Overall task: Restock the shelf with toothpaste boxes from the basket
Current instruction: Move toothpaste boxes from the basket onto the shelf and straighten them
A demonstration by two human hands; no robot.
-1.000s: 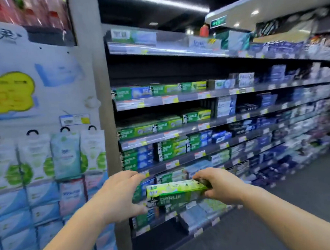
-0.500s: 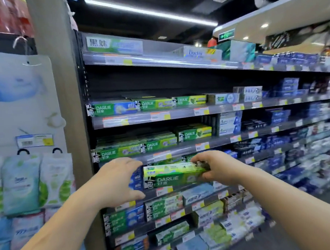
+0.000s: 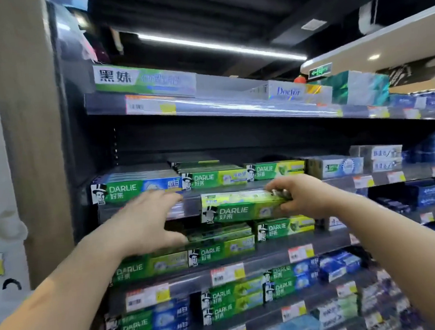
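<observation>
A green Darlie toothpaste box point(image 3: 240, 207) hangs level in front of the shelf edge point(image 3: 264, 186), held at its right end by my right hand point(image 3: 301, 197), whose fingers and thumb pinch it. My left hand point(image 3: 145, 221) is off the box, a little to its left, with fingers spread and loosely bent, holding nothing. Behind the box, on the shelf, stand rows of green Darlie boxes point(image 3: 212, 178). The basket is not in view.
More Darlie boxes point(image 3: 220, 252) fill the shelf below. The top shelf holds a green and white box point(image 3: 143, 78) and a Doctor box point(image 3: 291, 91). A wooden pillar point(image 3: 26, 126) stands left. Blue boxes point(image 3: 431, 150) line the shelves to the right.
The box has risen from the lower shelves to the level of the second shelf. My left hand has let go of its left end; the right hand still holds it.
</observation>
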